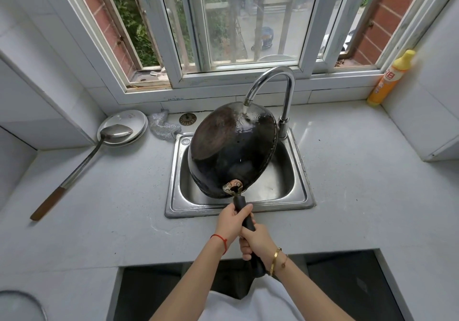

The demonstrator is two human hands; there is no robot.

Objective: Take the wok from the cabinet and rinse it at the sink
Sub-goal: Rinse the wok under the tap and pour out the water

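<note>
Head view: my left hand (229, 223) and right hand (255, 242) both clenched on wok (232, 150) handle, underside under running faucet (269, 82); I'd rotate slowly, keep it over sink (301, 186)

Wok (233, 151) is turned underside-up, so its inside is hidden, and it covers much of the sink (301, 196) basin. Handle end is buried under both hands, left (229, 223) & right (255, 242). Round lid (22, 305) at bottom-left is cut off by the frame edge.
</note>
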